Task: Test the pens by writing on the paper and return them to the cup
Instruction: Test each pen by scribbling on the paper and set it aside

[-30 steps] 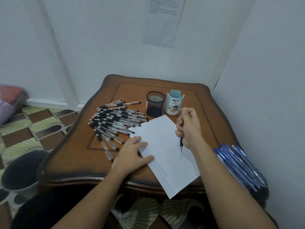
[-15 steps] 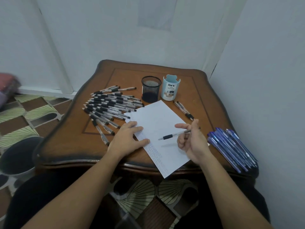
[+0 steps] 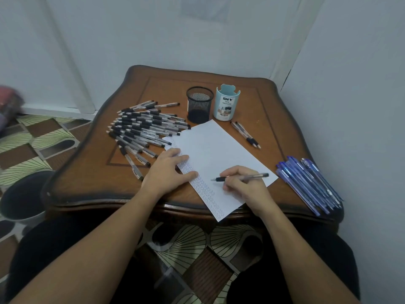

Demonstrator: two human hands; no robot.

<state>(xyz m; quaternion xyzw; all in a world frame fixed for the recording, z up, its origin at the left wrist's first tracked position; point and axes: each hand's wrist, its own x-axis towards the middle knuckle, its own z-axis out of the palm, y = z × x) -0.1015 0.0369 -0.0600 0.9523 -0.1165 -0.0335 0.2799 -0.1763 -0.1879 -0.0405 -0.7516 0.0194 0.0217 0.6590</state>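
On the wooden table (image 3: pixel 92 176), centre frame, the left hand (image 3: pixel 164 174) lies flat on the paper (image 3: pixel 219 150); the right hand (image 3: pixel 245 189) pinches a pen (image 3: pixel 252 177) over it — the writing test. Next, probably: scribble, then the mesh cup (image 3: pixel 199 106).

White paper (image 3: pixel 219 150); black mesh cup (image 3: pixel 199 105); pale blue organizer (image 3: pixel 226 104); blue pens (image 3: pixel 309 183).

"DIY" over "DESK ORGANIZER" is printed on the light-blue cup (image 3: pixel 227 102), above a barcode. Small marks on the paper (image 3: pixel 221 154) cannot be read.
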